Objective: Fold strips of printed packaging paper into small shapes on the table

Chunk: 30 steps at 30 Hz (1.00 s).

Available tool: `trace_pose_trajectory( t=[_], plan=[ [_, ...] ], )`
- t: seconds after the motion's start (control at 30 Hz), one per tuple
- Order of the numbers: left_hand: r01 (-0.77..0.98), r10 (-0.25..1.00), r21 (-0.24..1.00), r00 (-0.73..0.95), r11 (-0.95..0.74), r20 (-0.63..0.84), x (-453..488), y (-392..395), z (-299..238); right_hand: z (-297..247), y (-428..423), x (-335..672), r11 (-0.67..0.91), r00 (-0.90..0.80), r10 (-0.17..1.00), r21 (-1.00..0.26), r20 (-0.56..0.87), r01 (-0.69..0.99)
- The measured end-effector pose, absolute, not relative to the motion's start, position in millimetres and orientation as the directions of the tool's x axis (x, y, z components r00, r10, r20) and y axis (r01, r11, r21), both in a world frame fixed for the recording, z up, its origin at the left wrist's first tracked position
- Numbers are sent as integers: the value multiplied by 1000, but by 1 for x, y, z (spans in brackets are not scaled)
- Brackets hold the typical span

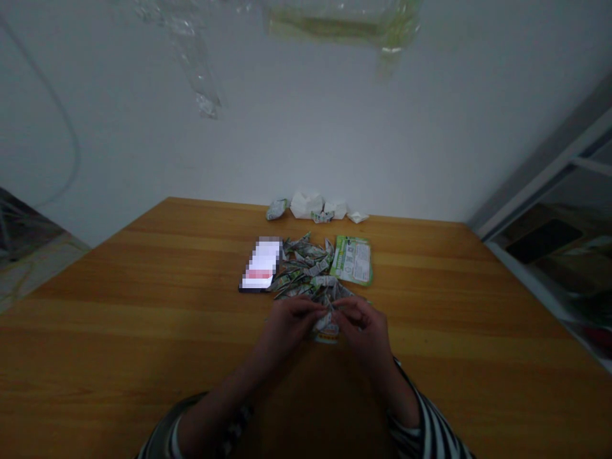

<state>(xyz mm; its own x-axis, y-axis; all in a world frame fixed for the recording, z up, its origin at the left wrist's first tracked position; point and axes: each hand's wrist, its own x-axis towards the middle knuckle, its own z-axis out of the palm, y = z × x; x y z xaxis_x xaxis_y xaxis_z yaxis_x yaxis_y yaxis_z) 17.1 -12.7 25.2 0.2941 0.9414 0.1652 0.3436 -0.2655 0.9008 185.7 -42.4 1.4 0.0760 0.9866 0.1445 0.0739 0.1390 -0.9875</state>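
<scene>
Low over the wooden table (167,331), my left hand (294,319) and my right hand (366,325) meet fingertip to fingertip. Both pinch a small folded piece of printed paper (323,322), mostly hidden by the fingers. Below it lies a printed piece with orange and white marks (327,336); whether it is part of the held paper I cannot tell. Just beyond my hands spreads a pile of folded grey-green printed strips (308,264). To the pile's right rests a flat green and white printed packet or sheet (352,260).
A phone with a lit screen (262,264) lies left of the pile. Along the wall stand crumpled white tissues (306,205), a crumpled printed wrapper (276,209) and another printed scrap (322,217). A shelf (549,236) is at the right.
</scene>
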Motion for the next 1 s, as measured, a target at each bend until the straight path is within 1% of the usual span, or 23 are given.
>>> trace_pose_trajectory(
  t=[0.1,0.17,0.23,0.3,0.4,0.5,0.57,0.63,0.7,0.83,1.0],
  plan=[
    [405,939,860,269,-311,212,19,-14,22,0,-41,184,129,82,987,-989,136,77],
    [412,939,850,235,-329,250,20,-16,20,-2,-39,182,115,93,988,-992,120,59],
    [399,933,845,209,-355,293,22,-19,20,-4,-37,181,104,63,992,-993,107,62],
    [395,925,837,182,-379,333,23,-21,21,-5,-36,181,125,-1,992,-982,126,140],
    [417,921,821,181,-390,346,25,-23,22,-4,-37,183,215,-44,976,-917,213,336],
    [453,921,804,246,-385,302,24,-22,21,-2,-39,185,276,-60,957,-828,284,489],
    [483,919,789,291,-380,265,23,-21,19,-1,-40,185,299,-94,950,-775,298,556],
    [503,920,781,313,-370,234,21,-20,18,-1,-40,185,292,-105,952,-754,287,589],
    [510,928,784,297,-354,225,21,-20,18,-2,-40,183,256,-85,963,-777,254,575],
    [489,942,807,212,-332,259,22,-22,17,-3,-38,181,193,-91,981,-862,170,468],
    [438,958,852,136,-288,253,27,-24,19,-1,-39,179,175,-48,984,-915,169,363]
  ],
)
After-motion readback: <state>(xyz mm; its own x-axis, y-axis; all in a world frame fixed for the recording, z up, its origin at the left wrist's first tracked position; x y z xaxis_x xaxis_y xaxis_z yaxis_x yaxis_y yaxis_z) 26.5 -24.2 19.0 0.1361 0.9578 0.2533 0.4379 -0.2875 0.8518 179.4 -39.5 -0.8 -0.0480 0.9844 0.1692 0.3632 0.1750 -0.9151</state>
